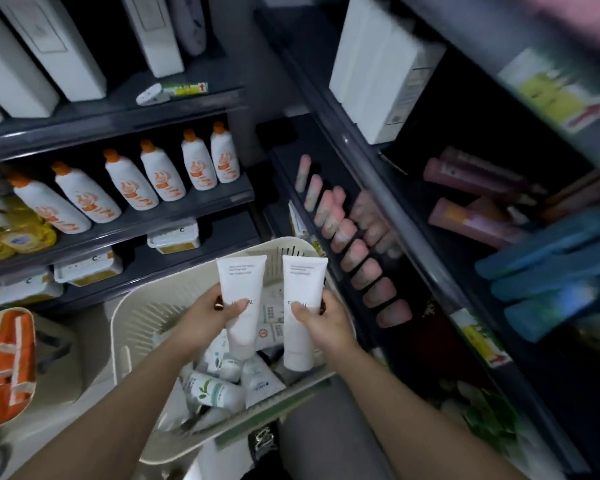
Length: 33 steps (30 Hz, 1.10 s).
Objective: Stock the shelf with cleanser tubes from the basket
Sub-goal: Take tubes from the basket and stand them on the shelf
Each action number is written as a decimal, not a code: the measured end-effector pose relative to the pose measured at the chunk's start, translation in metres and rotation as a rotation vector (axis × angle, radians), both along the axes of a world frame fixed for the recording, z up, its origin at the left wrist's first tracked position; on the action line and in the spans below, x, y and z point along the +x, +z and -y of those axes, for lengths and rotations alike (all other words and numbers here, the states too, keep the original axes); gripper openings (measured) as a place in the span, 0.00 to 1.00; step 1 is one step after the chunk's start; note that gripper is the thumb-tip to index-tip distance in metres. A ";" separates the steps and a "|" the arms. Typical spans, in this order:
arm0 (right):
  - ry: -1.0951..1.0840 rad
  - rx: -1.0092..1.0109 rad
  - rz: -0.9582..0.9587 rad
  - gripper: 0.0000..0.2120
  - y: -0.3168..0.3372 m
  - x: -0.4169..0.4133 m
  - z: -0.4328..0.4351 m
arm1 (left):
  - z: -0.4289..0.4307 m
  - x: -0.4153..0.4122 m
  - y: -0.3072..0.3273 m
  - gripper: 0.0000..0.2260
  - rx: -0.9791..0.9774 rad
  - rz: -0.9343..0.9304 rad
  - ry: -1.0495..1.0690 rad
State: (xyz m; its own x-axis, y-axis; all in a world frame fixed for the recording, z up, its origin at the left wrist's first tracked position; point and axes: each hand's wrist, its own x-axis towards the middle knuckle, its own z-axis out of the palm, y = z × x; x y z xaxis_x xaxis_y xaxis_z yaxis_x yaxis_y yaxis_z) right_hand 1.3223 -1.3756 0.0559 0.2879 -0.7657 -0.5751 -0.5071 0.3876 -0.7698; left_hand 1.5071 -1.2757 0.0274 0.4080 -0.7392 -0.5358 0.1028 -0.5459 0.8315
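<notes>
I hold two white cleanser tubes upright above a cream slotted basket (132,313). My left hand (210,315) grips the left tube (240,289) at its middle, thumb across the front. My right hand (321,322) grips the right tube (302,292) the same way. Both tubes have their flat crimped ends up and caps down. Several more white tubes and sachets (219,386) lie in the basket's bottom. The dark shelf unit (378,188) to the right carries a row of pink tubes (347,237).
Left shelves hold white bottles with orange caps (160,174), yellow packs (11,233) and flat white tubs (174,237). White boxes (378,71) stand higher up. Pink and blue tubes (541,251) lie on the right shelf. An orange bag (4,362) sits at lower left.
</notes>
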 end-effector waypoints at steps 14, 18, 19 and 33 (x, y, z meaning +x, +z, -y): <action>-0.223 -0.185 0.209 0.14 0.086 -0.135 -0.052 | -0.004 -0.112 0.097 0.10 -0.103 0.097 -0.017; -0.295 -0.226 0.209 0.16 0.103 -0.171 -0.071 | -0.008 -0.142 0.117 0.11 -0.140 0.097 -0.105; -0.308 -0.238 0.212 0.15 0.108 -0.179 -0.076 | -0.008 -0.149 0.123 0.12 -0.154 0.082 -0.123; -0.594 -0.461 0.237 0.14 0.173 -0.254 -0.162 | -0.029 -0.221 0.193 0.15 -0.367 0.043 -0.483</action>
State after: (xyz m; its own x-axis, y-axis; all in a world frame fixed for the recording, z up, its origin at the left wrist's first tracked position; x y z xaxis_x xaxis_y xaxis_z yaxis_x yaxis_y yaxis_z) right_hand 1.0688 -1.2139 0.2288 -0.1690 -0.9761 -0.1368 -0.1169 0.1577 -0.9806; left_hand 1.2862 -1.2465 0.2199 -0.0042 -0.9796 -0.2009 -0.1233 -0.1988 0.9722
